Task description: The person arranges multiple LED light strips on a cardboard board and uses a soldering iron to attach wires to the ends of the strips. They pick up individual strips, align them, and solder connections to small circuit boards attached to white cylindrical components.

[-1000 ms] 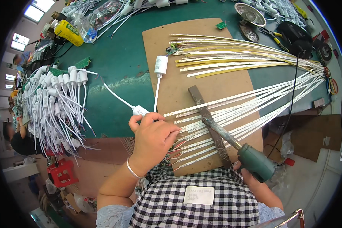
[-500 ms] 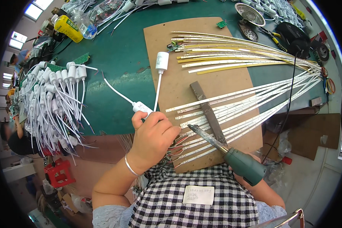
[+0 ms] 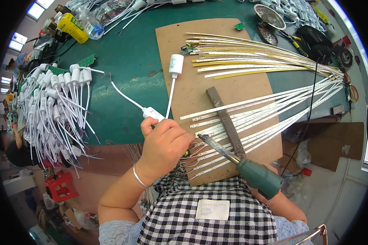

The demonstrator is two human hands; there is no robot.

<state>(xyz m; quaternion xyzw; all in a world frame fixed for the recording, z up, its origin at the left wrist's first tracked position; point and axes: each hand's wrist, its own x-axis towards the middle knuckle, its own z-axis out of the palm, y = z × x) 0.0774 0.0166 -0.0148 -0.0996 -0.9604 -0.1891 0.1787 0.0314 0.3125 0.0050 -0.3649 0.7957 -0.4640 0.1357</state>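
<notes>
My left hand (image 3: 165,139) is closed in a pinch at the near-left ends of several white LED strips (image 3: 229,107); what its fingertips hold is hidden. Beside its thumb lies a white cylindrical driver with wire leads (image 3: 152,113), partly covered by the hand. My right hand (image 3: 255,192), mostly hidden, grips a soldering iron (image 3: 259,177) by its green handle. The iron's dark tip is close to the left fingertips, over the strip ends. A dark flat bar (image 3: 225,120) lies across the strips. Red and white wires (image 3: 192,159) run near the left hand.
The strips rest on a brown board (image 3: 184,98) over a green table. Another white driver (image 3: 176,65) and a second strip bundle (image 3: 241,55) lie farther up. Many white drivers (image 3: 57,106) are heaped left. A black cord (image 3: 313,102) hangs at right, below a metal dish (image 3: 270,16).
The soldering iron has shifted slightly left, its tip closer to my left fingertips. My left hand stays nearly in place, still pinched.
</notes>
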